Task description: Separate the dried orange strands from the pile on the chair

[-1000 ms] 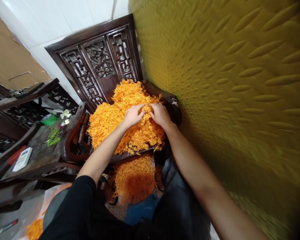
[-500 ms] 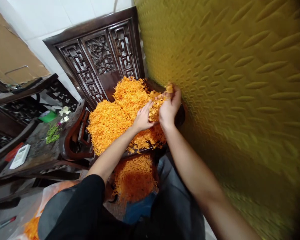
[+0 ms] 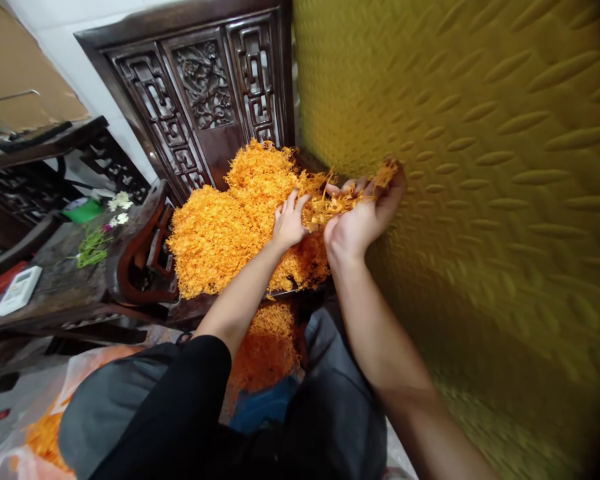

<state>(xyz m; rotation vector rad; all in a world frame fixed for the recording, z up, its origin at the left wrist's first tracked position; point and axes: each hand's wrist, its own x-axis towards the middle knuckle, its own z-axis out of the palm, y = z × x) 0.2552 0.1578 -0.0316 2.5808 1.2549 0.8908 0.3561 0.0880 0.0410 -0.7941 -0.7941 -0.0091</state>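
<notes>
Right hand [image 3: 363,225] farther right, flowers [image 3: 347,202] inside

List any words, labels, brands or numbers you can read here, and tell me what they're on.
No readable text.
White device: any markings are too small and blurred to read.
Yellow wall: a raised pattern, no lettering visible.
Chair back: carving, no readable words.
Orange pile: no label visible.

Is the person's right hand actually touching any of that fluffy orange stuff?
Touching: the head view shows the right hand cupped around some orange strands, which lie directly against it.
</notes>
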